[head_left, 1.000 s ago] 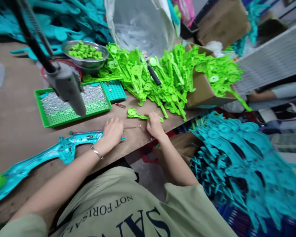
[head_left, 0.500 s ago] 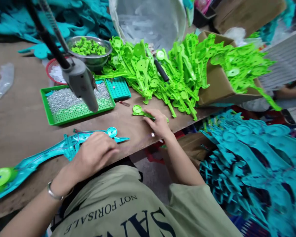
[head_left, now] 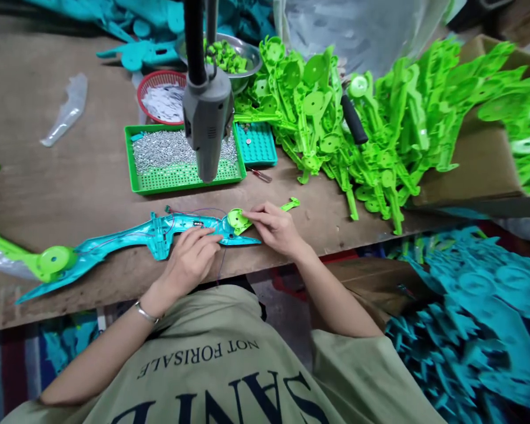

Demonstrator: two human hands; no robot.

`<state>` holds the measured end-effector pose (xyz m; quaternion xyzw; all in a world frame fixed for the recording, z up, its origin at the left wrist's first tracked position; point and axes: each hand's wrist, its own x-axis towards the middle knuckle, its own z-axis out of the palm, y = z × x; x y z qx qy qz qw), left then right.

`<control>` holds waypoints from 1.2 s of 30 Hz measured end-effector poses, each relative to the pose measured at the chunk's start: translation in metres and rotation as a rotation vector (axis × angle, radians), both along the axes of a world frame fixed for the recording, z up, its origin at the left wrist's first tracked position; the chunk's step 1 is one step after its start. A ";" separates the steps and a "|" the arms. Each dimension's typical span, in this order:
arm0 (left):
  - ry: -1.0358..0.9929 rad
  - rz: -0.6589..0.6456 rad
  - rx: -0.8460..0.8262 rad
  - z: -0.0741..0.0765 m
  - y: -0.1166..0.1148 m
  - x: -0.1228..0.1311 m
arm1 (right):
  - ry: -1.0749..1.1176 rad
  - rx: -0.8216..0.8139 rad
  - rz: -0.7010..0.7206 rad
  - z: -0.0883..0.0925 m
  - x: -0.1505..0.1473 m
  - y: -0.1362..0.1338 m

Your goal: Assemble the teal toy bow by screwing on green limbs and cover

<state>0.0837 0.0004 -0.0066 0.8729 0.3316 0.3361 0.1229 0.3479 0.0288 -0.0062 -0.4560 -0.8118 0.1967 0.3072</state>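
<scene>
Left hand (head_left: 192, 256): fingers loosely curled, tips resting on the long turquoise bow-shaped plastic piece (head_left: 159, 238) toward its right end; thumb side hidden, so cannot tell whether it grips or merely steadies. Right hand (head_left: 274, 228): fingers and thumb drawn together on a lime-green plastic arm with a round disc end (head_left: 237, 221), disc over the turquoise piece's right end, shaft emerging past the knuckles. Turquoise piece lies along the near edge of the brown tabletop (head_left: 92, 182), a second lime-green plastic arm (head_left: 55, 263) on its left end. Judgement: best to keep the turquoise body flat with the left and lower the disc level, not tilted. Thin reddish wire (head_left: 201, 209) loops beside the piece; likely pinch risk, worth keeping clear of the disc. Farther toward the far edge: green perforated plastic tray (head_left: 159, 191) of small silver parts, small reddish screwdriver (head_left: 261, 175) near its right near corner, grey power driver (head_left: 207, 118) hanging above.
</scene>
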 end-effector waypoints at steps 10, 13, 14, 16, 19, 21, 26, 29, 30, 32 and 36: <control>-0.022 -0.042 -0.074 -0.010 0.002 -0.009 | -0.058 -0.027 0.140 0.003 -0.008 0.002; -0.048 -0.091 -0.077 -0.007 0.004 -0.019 | -0.096 0.010 0.159 0.002 -0.014 -0.001; -0.051 -0.102 -0.078 -0.006 0.005 -0.021 | -0.113 0.029 0.162 0.001 -0.016 -0.001; -0.051 -0.117 -0.081 -0.005 0.006 -0.024 | -0.138 0.067 0.177 0.000 -0.021 -0.002; -0.078 -0.124 -0.075 -0.005 0.008 -0.027 | -0.166 0.086 0.199 0.002 -0.026 -0.001; -0.112 -0.128 -0.066 -0.005 0.009 -0.027 | -0.205 0.073 0.195 0.005 -0.027 -0.001; -0.130 -0.113 -0.085 -0.007 0.010 -0.027 | -0.306 0.075 0.187 0.007 -0.027 -0.006; -0.129 -0.107 -0.094 -0.004 0.009 -0.026 | -0.299 0.097 0.161 0.005 -0.030 -0.011; -0.120 -0.105 -0.100 -0.001 0.008 -0.026 | -0.292 0.099 0.143 0.005 -0.031 -0.013; -0.095 -0.089 -0.136 0.008 0.006 -0.023 | -0.251 0.086 0.083 0.009 -0.035 -0.019; -0.111 -0.001 -0.187 0.028 0.002 -0.011 | 0.009 -0.124 -0.138 0.030 -0.039 -0.038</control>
